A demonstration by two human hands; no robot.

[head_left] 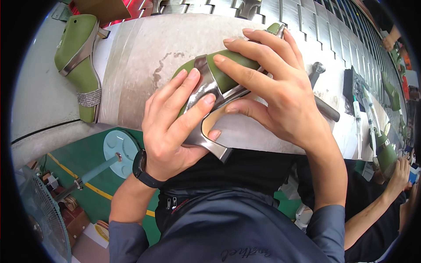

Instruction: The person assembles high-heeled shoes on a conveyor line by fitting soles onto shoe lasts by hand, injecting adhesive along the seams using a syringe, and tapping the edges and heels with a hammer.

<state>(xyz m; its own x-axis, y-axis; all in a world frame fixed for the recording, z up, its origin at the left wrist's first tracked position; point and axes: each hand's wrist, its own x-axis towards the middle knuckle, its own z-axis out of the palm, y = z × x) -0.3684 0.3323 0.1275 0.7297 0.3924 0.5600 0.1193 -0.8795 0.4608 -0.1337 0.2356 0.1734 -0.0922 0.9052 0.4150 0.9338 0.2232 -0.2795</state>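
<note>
A high-heeled sandal on a green last (pixel 230 75) lies tilted on its side in both my hands, just above the worktable. Shiny pewter straps wrap the last, and its metallic heel points down toward me. My left hand (pixel 169 125) is closed around the heel end, fingertips pressing the strap and thumb under the curve of the heel. Over the forefoot, my right hand (pixel 280 90) grips with its fingers spread across the last and its thumb at the lower edge of the sole. The toe end is partly hidden by these fingers.
Another green-lasted sandal (pixel 83 65) stands at the left. Right of my hands lie a hammer (pixel 326 108) and several syringes (pixel 357 125). A slatted metal conveyor (pixel 302 26) runs behind the table (pixel 131 57). A co-worker's hand (pixel 400 173) is at the right, a fan (pixel 46 215) lower left.
</note>
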